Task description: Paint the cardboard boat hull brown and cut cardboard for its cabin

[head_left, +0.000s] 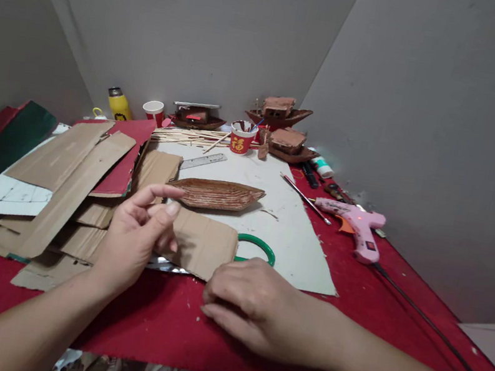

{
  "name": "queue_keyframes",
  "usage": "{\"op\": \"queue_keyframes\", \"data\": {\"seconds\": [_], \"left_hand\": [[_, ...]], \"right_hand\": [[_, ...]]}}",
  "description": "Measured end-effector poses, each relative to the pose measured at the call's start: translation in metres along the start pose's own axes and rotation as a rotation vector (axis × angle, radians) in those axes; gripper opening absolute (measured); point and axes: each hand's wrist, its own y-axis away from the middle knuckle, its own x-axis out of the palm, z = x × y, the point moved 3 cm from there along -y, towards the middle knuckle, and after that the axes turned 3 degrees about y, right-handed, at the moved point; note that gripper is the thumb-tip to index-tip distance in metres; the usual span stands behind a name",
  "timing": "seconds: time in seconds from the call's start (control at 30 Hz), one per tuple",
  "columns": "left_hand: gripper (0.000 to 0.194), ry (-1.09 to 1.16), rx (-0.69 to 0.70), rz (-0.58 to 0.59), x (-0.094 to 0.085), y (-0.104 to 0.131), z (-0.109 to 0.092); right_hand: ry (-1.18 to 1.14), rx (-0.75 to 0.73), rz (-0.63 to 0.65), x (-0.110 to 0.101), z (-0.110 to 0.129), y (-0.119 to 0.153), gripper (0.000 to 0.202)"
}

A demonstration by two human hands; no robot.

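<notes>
My left hand (138, 230) is raised over the left end of a piece of cardboard (207, 239), index finger stretched out and thumb apart, with nothing visible in it. My right hand (256, 304) rests by the cardboard's lower right corner, fingers curled under; the fingertips are hidden, so what they hold, if anything, does not show. Green looped handles (271, 248), like those of scissors, stick out from beneath the cardboard. Just behind it lies a brown model boat hull (221, 196) with a ribbed surface, on a white sheet (299, 245).
Cardboard pieces (69, 174) are heaped at left. A pink glue gun (359, 223) with a black cord lies at right, near a paintbrush (306, 199). Behind are a ruler (204, 161), thin sticks (184, 136), a red paper cup (242, 140), a yellow bottle (119, 106) and finished model boats (283, 112).
</notes>
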Motion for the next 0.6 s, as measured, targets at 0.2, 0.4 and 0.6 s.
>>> {"op": "queue_keyframes", "data": {"seconds": [0.2, 0.4, 0.6], "left_hand": [[0.014, -0.480, 0.112, 0.167, 0.007, 0.006, 0.001], [0.018, -0.652, 0.157, 0.272, 0.008, 0.002, 0.005], [0.031, -0.835, 0.096, 0.524, 0.011, 0.002, 0.016]], "right_hand": [[0.079, 0.010, 0.244, 0.024, 0.024, 0.010, 0.015], [0.166, -0.017, 0.082, 0.038, 0.035, 0.021, 0.058], [-0.444, -0.114, 0.355, 0.005, 0.045, 0.014, 0.036]]}}
